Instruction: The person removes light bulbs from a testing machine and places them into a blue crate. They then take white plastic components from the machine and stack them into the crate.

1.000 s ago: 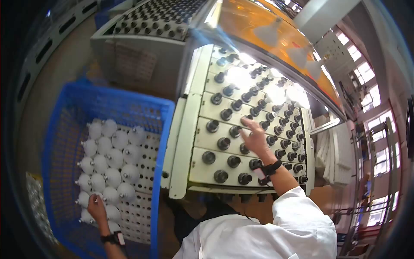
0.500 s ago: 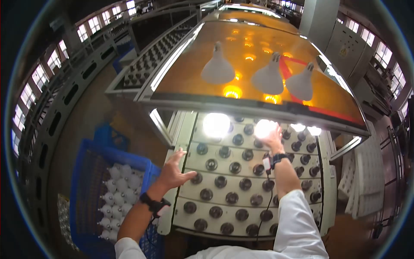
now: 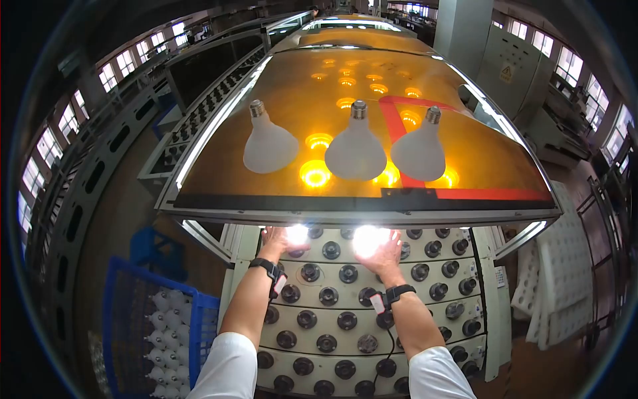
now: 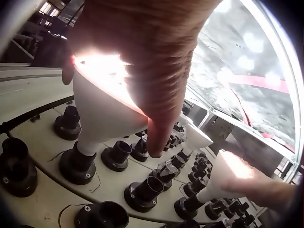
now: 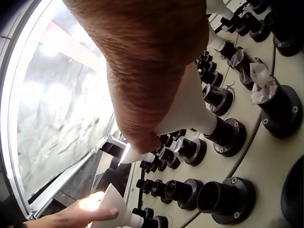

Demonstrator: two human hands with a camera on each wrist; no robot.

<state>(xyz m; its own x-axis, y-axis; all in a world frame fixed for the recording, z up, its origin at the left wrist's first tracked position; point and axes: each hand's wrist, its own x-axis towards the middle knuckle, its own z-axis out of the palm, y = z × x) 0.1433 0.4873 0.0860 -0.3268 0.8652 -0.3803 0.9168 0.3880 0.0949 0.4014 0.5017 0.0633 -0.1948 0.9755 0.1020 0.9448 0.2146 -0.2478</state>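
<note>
The lit bulb [image 4: 104, 111] in the left hand [image 4: 142, 57] has its neck at a black socket [image 4: 78, 166]; the other lit bulb [image 5: 190, 107] stands likewise at a socket [image 5: 228, 137] under the right hand [image 5: 147, 61]. Each hand is spread around the wide end of its bulb, gripping it. They look light and stiff, probably brittle, perhaps slick and warm at the glowing face, so the flared rim seems the place to hold, squeezed gently and kept square to the socket. How deep the bases sit, I cannot tell. Around them runs a pale panel [image 3: 312, 350] with rows of sockets, beneath an amber cover [image 3: 292, 76] bearing three unlit bulbs [image 3: 355, 156]. A blue basket [image 3: 114, 326] of bulbs is at the left, a grey cabinet [image 3: 522, 70] and windows beyond
</note>
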